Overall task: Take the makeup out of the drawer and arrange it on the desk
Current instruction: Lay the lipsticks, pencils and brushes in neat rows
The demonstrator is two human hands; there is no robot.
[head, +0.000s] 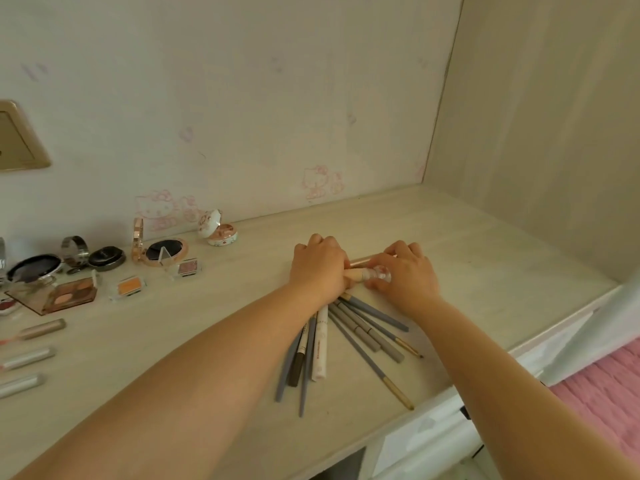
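Two hands gather makeup pencils on a pale wooden desk (485, 258).
The left hand (320, 268) grips the fanned bundle of grey, white and gold-tipped makeup pencils (346, 337); the right hand (403, 271) pinches a small clear-capped cream tube (370, 274). Open compacts and eyeshadow palettes (74, 294) crowd the desk's left; bare surface runs right to the beige side panel (554, 133).

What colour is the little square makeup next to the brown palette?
Orange, in a clear case; the head view shows it.
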